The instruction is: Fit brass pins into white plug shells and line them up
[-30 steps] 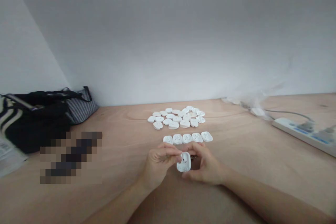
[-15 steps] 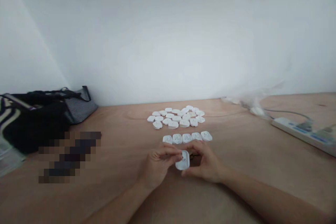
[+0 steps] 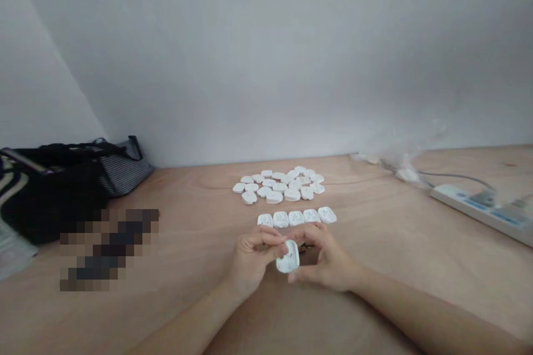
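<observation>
In front of me, my left hand (image 3: 257,258) pinches a white plastic cover (image 3: 288,258) by its left edge, thumb on the face. It is shallow and rounded-square, with small dark slots like a socket or plug shell. My right hand (image 3: 322,258) curls around the right side, thumb at the lower corner and fingers near the top edge. In the gap of that hand shows something small, dark and brass-coloured (image 3: 306,247); whether it is held or lies behind I cannot tell. Just beyond my fingers, a row of several similar covers (image 3: 296,218) lies face up.
Farther back lies a loose cluster of white pieces (image 3: 280,187) on the wooden table (image 3: 200,266). A white power strip (image 3: 478,212) with a grey cable is at right, near clear plastic wrapping (image 3: 406,163). Black bag (image 3: 54,188) and striped bag (image 3: 125,169) stand at left.
The white cover has tilted and dropped slightly to the left between my hands, and my left thumb lies farther over its face. Both hands have hardly moved.
</observation>
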Available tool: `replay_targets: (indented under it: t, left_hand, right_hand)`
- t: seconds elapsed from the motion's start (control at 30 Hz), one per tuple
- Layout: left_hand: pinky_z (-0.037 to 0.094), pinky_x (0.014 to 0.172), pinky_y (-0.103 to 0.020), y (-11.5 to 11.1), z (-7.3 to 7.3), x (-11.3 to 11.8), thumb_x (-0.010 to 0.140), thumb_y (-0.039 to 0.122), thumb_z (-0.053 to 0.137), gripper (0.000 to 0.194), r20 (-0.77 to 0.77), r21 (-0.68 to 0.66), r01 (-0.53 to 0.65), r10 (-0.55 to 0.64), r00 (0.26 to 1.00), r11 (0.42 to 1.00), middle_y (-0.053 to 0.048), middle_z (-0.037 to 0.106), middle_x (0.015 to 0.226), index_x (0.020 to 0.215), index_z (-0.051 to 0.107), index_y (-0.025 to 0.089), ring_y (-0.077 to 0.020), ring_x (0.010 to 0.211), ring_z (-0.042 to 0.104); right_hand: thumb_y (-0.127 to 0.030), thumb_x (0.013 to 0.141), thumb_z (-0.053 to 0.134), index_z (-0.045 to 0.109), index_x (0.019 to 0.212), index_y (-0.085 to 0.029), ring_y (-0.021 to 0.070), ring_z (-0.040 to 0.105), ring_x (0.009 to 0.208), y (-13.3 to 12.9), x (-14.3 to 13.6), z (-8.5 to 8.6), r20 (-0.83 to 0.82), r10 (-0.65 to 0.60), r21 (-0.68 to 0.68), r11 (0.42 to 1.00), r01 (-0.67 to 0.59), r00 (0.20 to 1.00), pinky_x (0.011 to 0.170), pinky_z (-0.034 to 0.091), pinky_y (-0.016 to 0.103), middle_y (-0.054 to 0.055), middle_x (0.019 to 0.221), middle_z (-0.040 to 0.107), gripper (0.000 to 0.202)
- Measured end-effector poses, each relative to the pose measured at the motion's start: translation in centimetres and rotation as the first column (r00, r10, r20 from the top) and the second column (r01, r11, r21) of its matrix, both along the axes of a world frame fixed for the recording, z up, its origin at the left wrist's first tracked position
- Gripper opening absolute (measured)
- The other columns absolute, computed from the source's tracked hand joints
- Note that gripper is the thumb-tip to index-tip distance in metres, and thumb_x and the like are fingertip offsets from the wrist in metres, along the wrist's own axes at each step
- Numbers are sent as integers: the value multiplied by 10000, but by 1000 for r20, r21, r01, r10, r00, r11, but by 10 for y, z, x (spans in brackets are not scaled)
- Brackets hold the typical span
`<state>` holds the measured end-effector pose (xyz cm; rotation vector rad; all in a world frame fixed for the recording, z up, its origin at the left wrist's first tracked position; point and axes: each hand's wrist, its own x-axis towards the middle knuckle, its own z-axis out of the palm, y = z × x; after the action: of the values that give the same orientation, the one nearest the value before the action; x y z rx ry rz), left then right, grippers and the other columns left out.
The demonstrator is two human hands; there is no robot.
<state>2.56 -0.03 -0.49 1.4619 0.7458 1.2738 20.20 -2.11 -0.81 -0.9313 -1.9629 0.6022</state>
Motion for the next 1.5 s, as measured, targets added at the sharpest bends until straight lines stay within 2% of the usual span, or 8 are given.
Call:
replay_targets:
  t: [0.13,0.27,0.4,0.57,0.83,1.07,1.33,1.5]
  left_hand:
    - [485,683,-245,1,-2,-3,598,255,778,146,-128,37,-8,13,992,999,-27,597,852,724,739,193,-143,756,571]
    - [464,702,-270,10,7,-21,723,307,660,337,-346,168,-134,186,920,977,-28,603,875,1041,644,195,-139,724,543]
    - [429,649,-258,23,14,-46,742,320,619,168,-655,289,-62,245,715,955,-26,616,745,742,675,162,-158,689,543]
    - [423,597,-250,31,3,-51,702,365,654,249,-783,250,-24,216,583,968,-32,614,777,845,680,162,-167,671,543]
    - [449,645,-254,35,-4,-46,770,214,576,134,-746,328,74,210,632,942,-37,619,764,764,707,186,-178,719,583]
    - [478,683,-239,15,9,-35,831,197,526,133,-545,397,-9,244,802,918,-19,683,796,873,651,177,-162,730,629]
    - [485,725,-234,-13,23,-20,851,145,521,160,-546,543,194,168,821,817,-56,674,859,906,667,180,-155,799,629]
    - [490,719,-238,-11,23,-22,854,150,525,182,-545,565,162,218,810,809,-63,670,888,978,653,184,-159,806,628]
  right_hand:
    - [-369,550,809,603,950,-217,243,566,945,0,0,0,-10,5,23,1000,-5,1000,918,345,452,39,958,641,474]
    - [-355,549,812,609,962,-216,242,567,944,1,2,-4,-72,-33,-33,999,31,997,880,408,438,48,954,629,480]
    - [-367,529,819,614,984,-224,264,545,1000,5,6,-15,-105,-84,-64,995,78,991,888,428,433,57,983,627,519]
    - [-356,539,818,603,1019,-228,253,567,988,9,8,-23,-147,-55,-126,991,37,988,868,465,406,55,989,629,541]
    - [-344,548,816,602,1024,-222,258,567,992,9,9,-23,-140,-46,-148,989,25,989,868,472,413,60,983,631,536]
    - [-354,543,817,614,1009,-219,258,568,975,5,8,-17,-112,-58,-125,991,44,992,856,475,415,58,959,630,526]
    - [-357,529,821,626,974,-206,247,560,942,3,6,-10,-46,-65,-75,995,61,997,854,447,433,53,945,630,508]
    - [-362,525,821,631,960,-211,249,550,941,3,6,-9,-22,-79,-45,996,78,997,864,422,439,48,925,638,498]
